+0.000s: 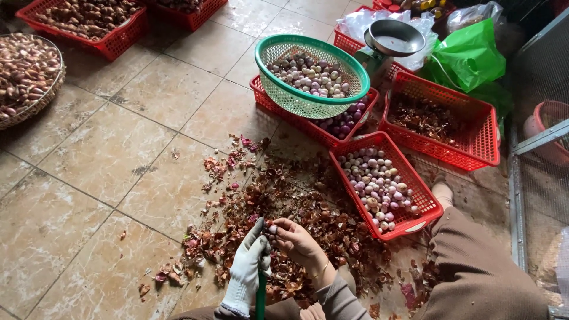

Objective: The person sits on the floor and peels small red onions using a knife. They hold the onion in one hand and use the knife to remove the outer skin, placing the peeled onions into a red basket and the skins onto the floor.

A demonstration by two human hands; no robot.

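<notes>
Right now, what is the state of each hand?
Left hand: gloved, closed on a green-handled tool.
Right hand: bare, closed on a small shallot.

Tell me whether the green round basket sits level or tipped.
Tipped. The green round basket rests on the rim of a red crate, its far edge higher, with the peeled bulbs gathered inside.

Tiled floor (pixel 106 148): shallot-skin heap (pixel 296 201), red baskets (pixel 385 184), scale (pixel 388 44).

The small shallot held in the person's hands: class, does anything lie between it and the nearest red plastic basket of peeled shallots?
Nothing solid: only loose brown peelings on the floor lie between the small shallot and the red plastic basket.
</notes>
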